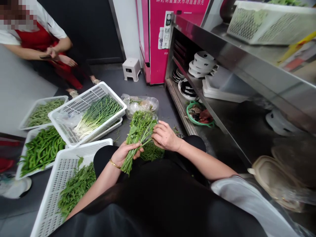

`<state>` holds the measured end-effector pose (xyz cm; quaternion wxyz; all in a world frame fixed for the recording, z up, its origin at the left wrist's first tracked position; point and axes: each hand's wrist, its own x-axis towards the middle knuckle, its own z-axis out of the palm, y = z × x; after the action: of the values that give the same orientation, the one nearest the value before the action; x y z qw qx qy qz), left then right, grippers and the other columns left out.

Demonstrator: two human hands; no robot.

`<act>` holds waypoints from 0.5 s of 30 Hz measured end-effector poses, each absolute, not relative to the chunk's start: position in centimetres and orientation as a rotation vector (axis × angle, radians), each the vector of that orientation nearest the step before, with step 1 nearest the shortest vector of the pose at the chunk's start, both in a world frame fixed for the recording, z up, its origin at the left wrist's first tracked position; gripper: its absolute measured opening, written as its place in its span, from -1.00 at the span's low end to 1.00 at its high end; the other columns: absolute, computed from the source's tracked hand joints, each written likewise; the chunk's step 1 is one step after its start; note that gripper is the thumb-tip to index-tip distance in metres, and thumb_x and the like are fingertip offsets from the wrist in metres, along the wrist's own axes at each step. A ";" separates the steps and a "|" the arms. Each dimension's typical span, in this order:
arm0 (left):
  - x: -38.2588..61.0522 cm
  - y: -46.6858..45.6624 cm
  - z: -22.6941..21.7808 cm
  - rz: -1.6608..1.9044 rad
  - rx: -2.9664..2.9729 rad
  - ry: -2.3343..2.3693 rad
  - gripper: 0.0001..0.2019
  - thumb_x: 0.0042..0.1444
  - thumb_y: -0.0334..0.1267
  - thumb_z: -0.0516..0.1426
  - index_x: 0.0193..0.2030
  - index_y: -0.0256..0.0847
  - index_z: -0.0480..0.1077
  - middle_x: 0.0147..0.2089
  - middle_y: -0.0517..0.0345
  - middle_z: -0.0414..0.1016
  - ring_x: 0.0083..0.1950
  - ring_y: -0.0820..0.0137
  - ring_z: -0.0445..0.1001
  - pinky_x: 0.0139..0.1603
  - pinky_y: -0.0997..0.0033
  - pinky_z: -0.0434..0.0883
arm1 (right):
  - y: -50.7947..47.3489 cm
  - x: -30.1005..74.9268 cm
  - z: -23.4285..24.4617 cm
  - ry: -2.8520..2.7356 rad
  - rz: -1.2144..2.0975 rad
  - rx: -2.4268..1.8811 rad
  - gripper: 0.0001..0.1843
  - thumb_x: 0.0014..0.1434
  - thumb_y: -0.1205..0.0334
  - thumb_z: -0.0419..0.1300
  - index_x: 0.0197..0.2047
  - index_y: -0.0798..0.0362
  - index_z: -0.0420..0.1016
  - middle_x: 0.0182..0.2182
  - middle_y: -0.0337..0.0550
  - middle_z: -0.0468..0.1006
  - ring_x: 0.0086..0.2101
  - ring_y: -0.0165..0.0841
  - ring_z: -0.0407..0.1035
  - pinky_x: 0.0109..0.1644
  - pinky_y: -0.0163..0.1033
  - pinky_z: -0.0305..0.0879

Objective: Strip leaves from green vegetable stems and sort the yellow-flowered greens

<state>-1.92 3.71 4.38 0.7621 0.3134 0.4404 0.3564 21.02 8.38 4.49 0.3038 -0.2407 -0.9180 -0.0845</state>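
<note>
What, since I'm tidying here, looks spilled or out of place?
Loose green scraps on the floor near the metal shelving look spilled, lying outside any container. Otherwise, nothing plainly stands out.

We see a smooth black cloth garment spreading broadly over the front of the body, its surface plain and largely lost in shadow. At the knees we make out close-fitting black trousers, rounded and dark like the cloth above. On the right arm we find a loose, pale grey fabric sleeve, softly creased, ending around the elbow, with a thin darker line along its edge. Around the left wrist we notice a slim, gold-coloured bracelet. Both forearms are uncovered, and we see bare hands.
</note>
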 end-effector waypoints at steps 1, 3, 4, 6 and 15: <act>-2.1 3.7 4.4 0.780 0.692 0.975 -0.76 -0.15 -0.27 0.29 -0.37 -0.34 0.37 -0.50 0.06 0.49 -0.66 0.52 0.34 -0.70 0.59 0.23 | 8.4 21.1 4.5 -2.428 -0.179 -0.663 -0.86 0.15 0.29 0.04 -0.32 0.08 0.42 -0.31 -0.10 0.44 -0.08 -0.28 0.24 0.16 0.03 0.03; -2.4 3.7 4.5 0.805 0.712 1.033 -0.75 -0.17 -0.29 0.30 -0.37 -0.33 0.36 -0.52 0.09 0.47 -0.65 0.53 0.34 -0.68 0.60 0.24 | 8.3 21.4 4.6 -2.372 -0.037 -0.741 -0.89 0.11 0.29 0.06 -0.35 0.09 0.40 -0.34 -0.09 0.42 -0.12 -0.27 0.25 0.12 0.02 0.08; -2.5 3.6 4.5 0.824 0.722 1.065 -0.75 -0.18 -0.29 0.30 -0.38 -0.32 0.35 -0.54 0.11 0.46 -0.66 0.54 0.32 -0.68 0.61 0.23 | 8.2 21.6 4.6 -2.320 0.067 -0.786 -0.90 0.09 0.30 0.07 -0.37 0.09 0.39 -0.35 -0.10 0.41 -0.15 -0.28 0.26 0.08 0.01 0.12; -2.4 3.5 4.6 0.868 0.749 1.107 -0.74 -0.19 -0.28 0.31 -0.39 -0.32 0.35 -0.56 0.15 0.43 -0.66 0.56 0.30 -0.69 0.62 0.22 | 8.1 21.9 4.5 -2.170 0.337 -0.866 -0.93 0.05 0.31 0.08 -0.43 0.08 0.37 -0.39 -0.13 0.40 -0.20 -0.30 0.28 0.00 -0.06 0.20; -2.0 3.2 4.4 0.916 0.905 1.254 -0.76 -0.17 -0.23 0.30 -0.42 -0.30 0.37 -0.55 0.16 0.44 -0.64 0.53 0.32 -0.65 0.57 0.26 | 7.9 24.8 7.9 -1.501 0.651 -1.018 -0.77 0.21 0.11 -0.07 -0.29 0.05 0.30 -0.40 -0.18 0.38 -0.44 -0.43 0.31 -0.34 -0.30 0.26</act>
<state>-1.95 3.20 4.39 0.6226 0.3939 0.5461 0.3988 24.79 7.94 7.90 0.5708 -0.4337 -0.6396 0.2774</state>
